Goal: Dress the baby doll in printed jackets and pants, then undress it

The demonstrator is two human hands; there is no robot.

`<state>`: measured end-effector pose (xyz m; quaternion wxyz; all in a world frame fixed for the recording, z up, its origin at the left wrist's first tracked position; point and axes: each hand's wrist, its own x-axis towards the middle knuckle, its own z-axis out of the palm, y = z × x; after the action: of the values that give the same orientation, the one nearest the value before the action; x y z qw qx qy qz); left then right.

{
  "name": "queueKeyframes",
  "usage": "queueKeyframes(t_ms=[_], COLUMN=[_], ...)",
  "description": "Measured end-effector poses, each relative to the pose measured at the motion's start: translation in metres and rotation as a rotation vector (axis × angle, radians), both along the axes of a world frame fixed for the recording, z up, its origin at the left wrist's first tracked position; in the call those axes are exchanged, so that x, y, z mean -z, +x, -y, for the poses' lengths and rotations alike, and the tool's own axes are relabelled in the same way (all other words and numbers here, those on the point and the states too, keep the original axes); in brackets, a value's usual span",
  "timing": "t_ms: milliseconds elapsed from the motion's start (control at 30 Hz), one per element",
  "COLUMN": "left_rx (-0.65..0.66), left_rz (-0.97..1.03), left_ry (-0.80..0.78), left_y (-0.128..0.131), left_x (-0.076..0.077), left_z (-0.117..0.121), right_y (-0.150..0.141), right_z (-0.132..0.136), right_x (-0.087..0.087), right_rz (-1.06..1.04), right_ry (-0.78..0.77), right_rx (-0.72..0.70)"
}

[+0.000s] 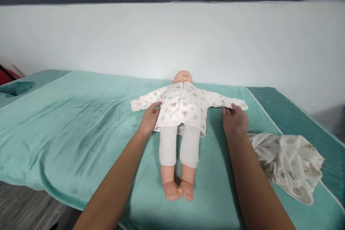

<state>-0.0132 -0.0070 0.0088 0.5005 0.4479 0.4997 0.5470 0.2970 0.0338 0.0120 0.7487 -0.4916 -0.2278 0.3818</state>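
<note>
A baby doll (168,174) lies on its back, head toward the wall and bare feet toward me. It wears a white printed baby jacket (178,106), closed at the front, with both sleeves spread out sideways. White cloth covers its legs down to the shins. My left hand (150,119) is at the jacket's side under the sleeve, fingers closed against the fabric; the fingertips are partly hidden. Over on the other side, my right hand (235,118) pinches the lower edge of the sleeve (219,100) near its cuff.
Crumpled printed baby pants (291,161) lie beside my right forearm. A green plush blanket (88,125) covers the table up to the white wall (107,39). The front edge drops off toward a grey floor (29,206) at the lower left.
</note>
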Motion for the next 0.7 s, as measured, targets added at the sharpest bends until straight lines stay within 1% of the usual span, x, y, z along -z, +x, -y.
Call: queueKeyframes(t_ms=[133,200,267,333,433,467,567,633,700], left_rx=[-0.035,-0.081,-0.112,-0.126,-0.132,-0.132,-0.127,-0.125,-0.126], left_rz=[-0.056,-0.127,-0.208,-0.273,-0.313,-0.321,-0.366,-0.397,-0.421], left_ry=[-0.018,-0.012,0.004,0.023,0.043,0.050,0.073,0.092,0.116], left_y=[0.000,-0.002,-0.004,-0.006,-0.007,-0.007,-0.006,-0.006,-0.006], left_x=[-0.001,0.002,0.006,0.009,0.010,0.010,0.010,0.011,0.012], left_z=[0.004,0.007,0.010,0.014,0.020,0.021,0.023,0.023,0.023], right_y=[0.001,-0.006,-0.016,-0.028,-0.042,-0.045,-0.054,-0.060,-0.064], right_z=[0.002,0.010,0.025,0.046,0.085,0.099,0.126,0.132,0.129], right_x=[-0.003,-0.005,-0.004,0.002,0.013,0.016,0.020,0.016,0.011], right_rz=[0.185,0.289,0.441,0.598,0.703,0.742,0.941,1.088,1.174], right_ry=[0.014,0.008,0.009,0.007,-0.044,-0.055,-0.089,-0.171,-0.257], right_rx=[0.117,0.178,0.193,0.107,-0.153,-0.217,-0.289,-0.302,-0.300])
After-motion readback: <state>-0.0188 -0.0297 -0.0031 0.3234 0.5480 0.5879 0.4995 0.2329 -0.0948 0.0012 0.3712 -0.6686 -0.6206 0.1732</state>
